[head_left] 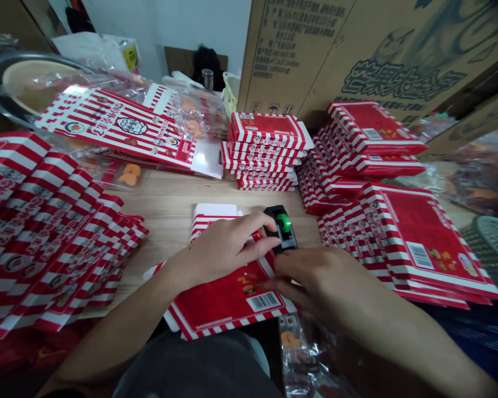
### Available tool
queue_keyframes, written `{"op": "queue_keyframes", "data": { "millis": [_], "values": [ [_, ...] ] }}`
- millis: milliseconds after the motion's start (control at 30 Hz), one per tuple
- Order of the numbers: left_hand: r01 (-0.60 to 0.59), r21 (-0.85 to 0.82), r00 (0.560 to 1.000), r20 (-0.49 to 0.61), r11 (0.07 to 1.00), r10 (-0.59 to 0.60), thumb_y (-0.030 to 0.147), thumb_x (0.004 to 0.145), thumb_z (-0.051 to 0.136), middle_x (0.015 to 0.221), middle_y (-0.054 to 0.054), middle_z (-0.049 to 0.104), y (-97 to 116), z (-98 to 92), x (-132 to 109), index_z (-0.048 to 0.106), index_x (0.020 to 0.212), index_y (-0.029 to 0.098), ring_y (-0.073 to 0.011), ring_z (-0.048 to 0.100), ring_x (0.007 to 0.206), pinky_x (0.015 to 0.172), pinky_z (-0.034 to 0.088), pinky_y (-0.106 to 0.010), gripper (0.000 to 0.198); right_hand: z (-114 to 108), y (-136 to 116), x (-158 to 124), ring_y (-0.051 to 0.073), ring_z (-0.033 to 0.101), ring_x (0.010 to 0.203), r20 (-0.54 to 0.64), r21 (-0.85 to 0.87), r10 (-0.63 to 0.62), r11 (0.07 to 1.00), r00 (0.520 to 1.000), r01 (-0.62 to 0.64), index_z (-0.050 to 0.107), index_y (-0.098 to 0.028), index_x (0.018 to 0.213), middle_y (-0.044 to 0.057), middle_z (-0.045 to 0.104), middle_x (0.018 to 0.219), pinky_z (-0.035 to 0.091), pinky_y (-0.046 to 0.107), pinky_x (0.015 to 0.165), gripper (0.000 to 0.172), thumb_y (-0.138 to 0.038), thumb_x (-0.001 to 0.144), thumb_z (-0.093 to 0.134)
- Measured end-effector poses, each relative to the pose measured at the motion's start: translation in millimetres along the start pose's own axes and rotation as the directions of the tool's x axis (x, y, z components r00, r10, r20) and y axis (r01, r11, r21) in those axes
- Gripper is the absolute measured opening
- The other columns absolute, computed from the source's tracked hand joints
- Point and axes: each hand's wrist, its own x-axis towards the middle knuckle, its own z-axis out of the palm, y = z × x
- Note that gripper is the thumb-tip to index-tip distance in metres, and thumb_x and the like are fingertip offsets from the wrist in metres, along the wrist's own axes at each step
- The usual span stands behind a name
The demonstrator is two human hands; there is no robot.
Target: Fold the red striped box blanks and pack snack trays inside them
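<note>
- your left grip (219, 249) is spreading flat, pinching nothing, pinning a red-and-white striped carton (228, 304) to the desk (166, 204)
- your right grip (315, 276) is curling at the carton's edge; you cannot tell if it is pinching
- a green-and-black tape dispenser (281, 228) is sitting just beyond the carton, within reach
- stacked cartons (261, 152) are standing close by for easy reach

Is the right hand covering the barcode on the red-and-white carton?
No, the black-and-white barcode on the red-and-white striped cardboard carton shows uncovered, below the right hand.
</note>
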Motion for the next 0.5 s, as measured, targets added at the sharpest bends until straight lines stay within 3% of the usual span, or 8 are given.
{"op": "queue_keyframes", "data": {
  "millis": [100, 167, 233, 267, 333, 400, 433, 500],
  "values": [
    [0.025, -0.054, 1.000, 0.000, 0.998, -0.025, 0.028, 0.089, 0.045, 0.089, 0.001, 0.062, 4, -7.3, -4, 0.050, 0.098, 0.019, -0.0079, 0.058, 0.072, 0.065, 0.042, -0.019, 0.014, 3, 6, 1, 0.014, 0.053, 0.046, -0.127, -0.104, 0.103, 0.988, 0.987, -0.116, 0.054, -0.017, 0.060, 0.000, 0.056, 0.052, 0.029, 0.024, 0.045, 0.024, -0.033, 0.075, 0.065],
    [0.031, -0.110, 0.999, 0.015, 0.993, -0.030, 0.027, 0.089, 0.045, 0.085, 0.003, 0.061, 6, -10.8, -5, 0.051, 0.094, 0.019, -0.0063, 0.055, 0.069, 0.063, 0.041, -0.017, 0.011, -1, 9, 0, 0.014, 0.051, 0.044, -0.159, -0.067, 0.171, 0.981, 0.972, -0.184, 0.056, -0.016, 0.066, 0.000, 0.056, 0.051, 0.028, 0.024, 0.043, 0.030, -0.044, 0.071, 0.066],
    [0.023, -0.186, 0.999, 0.046, 0.982, -0.015, 0.027, 0.089, 0.045, 0.079, 0.004, 0.059, 8, -12.2, -5, 0.052, 0.090, 0.019, -0.0058, 0.053, 0.066, 0.061, 0.041, -0.016, 0.011, -6, 15, 0, 0.013, 0.048, 0.043, -0.024, 0.180, 0.186, 0.967, 0.982, -0.178, 0.057, -0.016, 0.078, -0.001, 0.055, 0.053, 0.028, 0.022, 0.041, 0.040, -0.052, 0.066, 0.067],
    [0.018, -0.231, 0.998, 0.059, 0.973, -0.005, 0.028, 0.089, 0.045, 0.077, 0.004, 0.059, 10, -12.1, -5, 0.053, 0.089, 0.019, -0.0060, 0.052, 0.065, 0.060, 0.041, -0.016, 0.011, -7, 18, 1, 0.011, 0.047, 0.043, 0.104, 0.388, 0.134, 0.907, 0.985, -0.164, 0.057, -0.016, 0.083, -0.003, 0.056, 0.055, 0.029, 0.021, 0.040, 0.044, -0.054, 0.064, 0.067],
    [0.002, -0.325, 0.998, 0.056, 0.946, 0.017, 0.029, 0.088, 0.045, 0.074, 0.003, 0.057, 13, -10.4, -6, 0.053, 0.088, 0.019, -0.0068, 0.052, 0.065, 0.060, 0.041, -0.017, 0.013, -1, 27, 2, 0.006, 0.041, 0.039, 0.317, 0.793, -0.103, 0.575, 0.943, -0.204, 0.055, -0.017, 0.086, -0.007, 0.055, 0.055, 0.029, 0.017, 0.037, 0.044, -0.054, 0.065, 0.066],
    [-0.009, -0.397, 1.000, 0.015, 0.918, 0.016, 0.030, 0.088, 0.046, 0.075, 0.002, 0.055, 15, -7.0, -8, 0.052, 0.087, 0.019, -0.0076, 0.052, 0.066, 0.060, 0.041, -0.017, 0.013, 15, 34, 5, 0.002, 0.035, 0.033, 0.342, 0.939, -0.309, 0.151, 0.887, -0.309, 0.055, -0.017, 0.080, -0.010, 0.052, 0.051, 0.025, 0.014, 0.032, 0.040, -0.051, 0.063, 0.069],
    [-0.010, -0.426, 1.000, -0.002, 0.905, 0.010, 0.031, 0.088, 0.047, 0.076, 0.002, 0.055, 14, -4.7, -9, 0.052, 0.087, 0.019, -0.0078, 0.052, 0.067, 0.060, 0.042, -0.018, 0.013, 27, 36, 7, 0.001, 0.033, 0.031, 0.308, 0.944, -0.348, -0.001, 0.885, -0.329, 0.054, -0.016, 0.076, -0.011, 0.050, 0.048, 0.023, 0.013, 0.030, 0.039, -0.048, 0.061, 0.071],
    [0.000, -0.476, 1.000, -0.011, 0.880, -0.006, 0.032, 0.087, 0.048, 0.078, 0.001, 0.054, 11, 0.8, -9, 0.052, 0.086, 0.019, -0.0083, 0.052, 0.069, 0.062, 0.042, -0.018, 0.014, 54, 35, 10, 0.001, 0.037, 0.031, 0.218, 0.951, -0.338, -0.137, 0.916, -0.277, 0.056, -0.015, 0.074, -0.011, 0.051, 0.048, 0.026, 0.012, 0.031, 0.037, -0.045, 0.061, 0.072]
  ]
}}
